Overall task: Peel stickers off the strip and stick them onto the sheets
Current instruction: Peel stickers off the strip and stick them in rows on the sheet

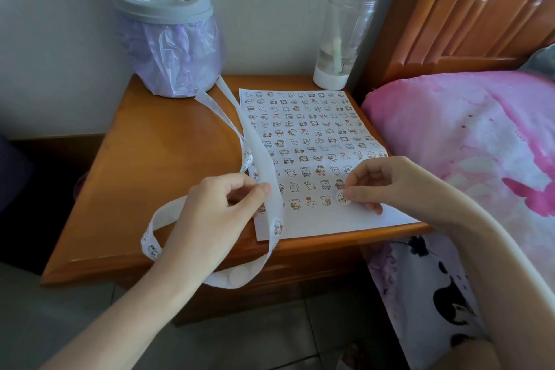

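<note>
A white sheet [315, 222] lies on the wooden bedside table [156, 165], covered with rows of small cartoon stickers. A long white sticker strip [261, 156] loops from the bin across the sheet's left edge and hangs over the table front. My left hand [216, 213] pinches the strip between thumb and fingers. My right hand [387, 186] holds one round sticker [341, 198] at its fingertips, against the sheet in the bottom row, right of the last stuck stickers.
A small grey bin [168, 27] with a purple bag stands at the table's back left. A clear bottle [342, 39] with a white base stands at the back right. A bed with a pink blanket [468, 141] borders the table's right side.
</note>
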Tool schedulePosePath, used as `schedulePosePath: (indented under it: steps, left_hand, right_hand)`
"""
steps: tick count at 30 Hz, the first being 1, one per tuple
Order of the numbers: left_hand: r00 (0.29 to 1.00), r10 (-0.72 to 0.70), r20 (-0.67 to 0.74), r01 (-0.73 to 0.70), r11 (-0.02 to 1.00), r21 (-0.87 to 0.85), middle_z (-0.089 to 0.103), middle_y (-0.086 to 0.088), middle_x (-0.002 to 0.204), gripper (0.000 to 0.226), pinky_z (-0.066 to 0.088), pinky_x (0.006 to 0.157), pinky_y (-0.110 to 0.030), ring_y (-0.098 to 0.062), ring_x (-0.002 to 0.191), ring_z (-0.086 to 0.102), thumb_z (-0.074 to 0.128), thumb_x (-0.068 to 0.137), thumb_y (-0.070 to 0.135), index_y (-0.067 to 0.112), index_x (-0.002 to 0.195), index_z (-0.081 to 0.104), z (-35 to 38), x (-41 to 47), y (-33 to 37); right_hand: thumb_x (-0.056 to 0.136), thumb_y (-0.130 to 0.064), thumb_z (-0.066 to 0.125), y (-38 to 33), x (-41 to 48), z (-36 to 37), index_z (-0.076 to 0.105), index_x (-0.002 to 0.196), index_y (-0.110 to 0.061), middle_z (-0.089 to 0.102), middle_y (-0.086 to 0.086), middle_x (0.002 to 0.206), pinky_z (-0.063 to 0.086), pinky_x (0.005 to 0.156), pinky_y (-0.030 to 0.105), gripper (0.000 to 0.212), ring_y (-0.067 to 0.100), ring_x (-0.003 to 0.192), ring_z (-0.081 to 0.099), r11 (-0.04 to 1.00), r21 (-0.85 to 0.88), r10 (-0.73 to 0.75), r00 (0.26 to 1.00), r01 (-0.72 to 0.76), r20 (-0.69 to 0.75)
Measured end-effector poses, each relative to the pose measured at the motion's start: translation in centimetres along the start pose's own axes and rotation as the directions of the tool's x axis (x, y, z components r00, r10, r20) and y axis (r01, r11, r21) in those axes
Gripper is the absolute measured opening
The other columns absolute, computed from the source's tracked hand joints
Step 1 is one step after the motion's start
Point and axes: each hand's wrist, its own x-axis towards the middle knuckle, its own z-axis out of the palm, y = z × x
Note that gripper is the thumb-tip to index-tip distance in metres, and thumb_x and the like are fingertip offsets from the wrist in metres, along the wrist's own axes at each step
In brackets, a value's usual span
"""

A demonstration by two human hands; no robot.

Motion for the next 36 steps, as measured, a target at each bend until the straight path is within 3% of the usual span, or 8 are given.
schedulePosePath:
  steps: [7, 16, 21, 26, 31, 36]
  left_hand:
    - [1.000, 0.020, 0.002, -0.020, 1.000, 0.019, 0.069, 0.018, 0.078, 0.011, 0.049, 0.064, -0.012, -0.002, 0.078, 0.066, 0.058, 0.085, 0.038, 0.032, 0.081, 0.067, 0.1, 0.0, -0.1]
    - [0.999, 0.047, 0.008, -0.047, 0.999, 0.027, 0.068, 0.020, 0.075, 0.011, 0.047, 0.058, -0.004, 0.009, 0.078, 0.062, 0.058, 0.085, 0.038, 0.036, 0.076, 0.064, 0.0, 0.1, -0.1]
    - [0.998, 0.054, 0.008, -0.054, 0.998, 0.030, 0.067, 0.021, 0.077, 0.009, 0.045, 0.058, -0.002, 0.002, 0.078, 0.064, 0.058, 0.085, 0.037, 0.037, 0.077, 0.063, 0.0, 0.0, 0.0]
    - [0.998, 0.067, 0.011, -0.067, 0.997, 0.023, 0.067, 0.021, 0.076, 0.010, 0.046, 0.059, -0.003, 0.008, 0.080, 0.061, 0.059, 0.085, 0.037, 0.038, 0.076, 0.063, 0.0, 0.1, -0.1]
    - [0.998, 0.070, 0.008, -0.070, 0.997, 0.027, 0.066, 0.022, 0.077, 0.008, 0.044, 0.059, 0.000, 0.002, 0.078, 0.064, 0.059, 0.085, 0.035, 0.036, 0.078, 0.064, 0.0, 0.0, 0.0]
    - [0.998, 0.065, 0.010, -0.065, 0.997, 0.028, 0.067, 0.022, 0.078, 0.009, 0.046, 0.058, -0.001, 0.005, 0.078, 0.063, 0.060, 0.085, 0.035, 0.037, 0.077, 0.063, 0.0, 0.0, 0.0]
  right_hand:
    - [0.080, -0.012, 0.073, 0.1, 0.1, 0.3, 0.069, 0.082, -0.009, 0.066, -0.008, 0.061, 0.048, 0.055, 0.017, 0.005, 0.004, 0.051, 0.053, 1.000, -0.016, -0.027, 0.999, 0.026, -0.026]
    - [0.079, -0.010, 0.073, 0.4, 0.3, 0.6, 0.069, 0.080, -0.010, 0.068, -0.001, 0.066, 0.047, 0.052, 0.017, 0.004, 0.005, 0.052, 0.053, 0.998, -0.026, -0.054, 0.997, 0.053, -0.055]
    - [0.079, -0.011, 0.073, 0.5, 0.3, 0.8, 0.069, 0.081, -0.010, 0.069, 0.002, 0.070, 0.048, 0.053, 0.017, 0.005, 0.005, 0.053, 0.054, 0.997, -0.043, -0.064, 0.995, 0.061, -0.076]
    - [0.080, -0.011, 0.073, 0.4, 0.4, 0.8, 0.069, 0.081, -0.010, 0.069, 0.003, 0.072, 0.049, 0.054, 0.017, 0.004, 0.005, 0.053, 0.055, 0.997, -0.045, -0.064, 0.995, 0.060, -0.079]
    - [0.080, -0.011, 0.073, 0.4, 0.4, 0.9, 0.069, 0.080, -0.012, 0.069, 0.002, 0.071, 0.048, 0.052, 0.017, 0.004, 0.005, 0.053, 0.054, 0.997, -0.044, -0.059, 0.995, 0.056, -0.081]
    - [0.078, -0.013, 0.074, 0.6, 0.4, 1.2, 0.068, 0.078, -0.014, 0.068, 0.000, 0.071, 0.045, 0.049, 0.016, 0.006, 0.003, 0.053, 0.052, 0.996, -0.063, -0.064, 0.992, 0.058, -0.104]
